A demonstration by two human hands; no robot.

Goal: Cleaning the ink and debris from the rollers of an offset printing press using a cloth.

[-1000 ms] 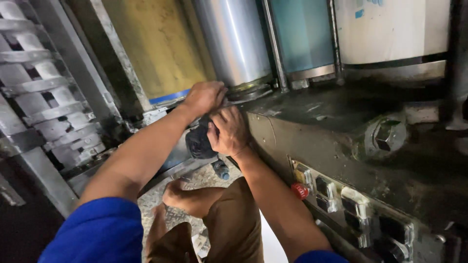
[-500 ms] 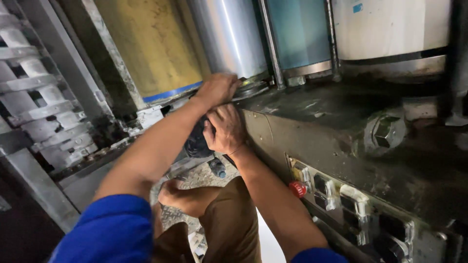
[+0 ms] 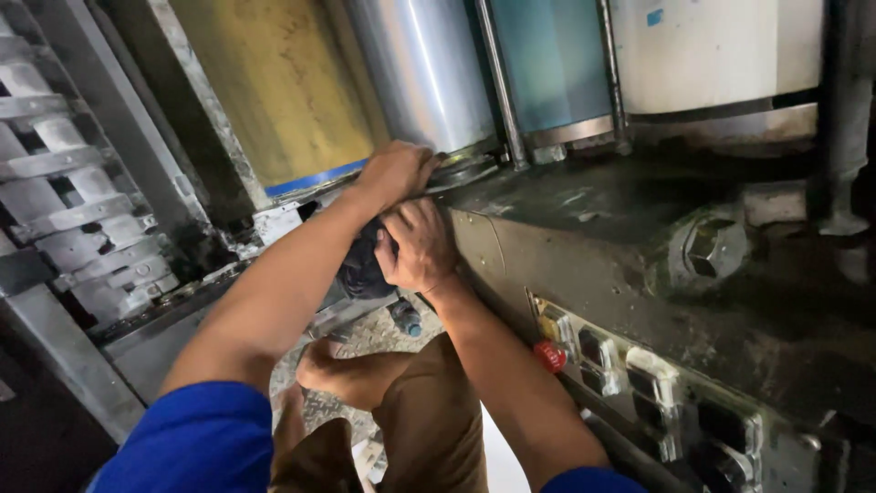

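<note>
My left hand [image 3: 394, 172] is closed at the bottom end of a shiny steel roller [image 3: 422, 68], by the roller's metal end ring. Just below it, my right hand [image 3: 417, 245] grips a dark crumpled rag [image 3: 360, 267] pressed against the corner of the dirty green machine body [image 3: 584, 237]. What the left hand's fingers hold is hidden. A yellow roller [image 3: 274, 87] with a blue bottom band stands to the left of the steel one.
A teal roller [image 3: 552, 59] and a white roller [image 3: 712, 50] stand to the right. A control panel [image 3: 639, 374] with a red knob [image 3: 550, 356] and several switches faces me. A large hex bolt [image 3: 704, 248] sits above it. My knee and bare foot [image 3: 351, 370] are below, on checkered floor plate.
Both hands have shifted slightly up along the roller's end, still together on the rag. The view has drifted a little to the right.
</note>
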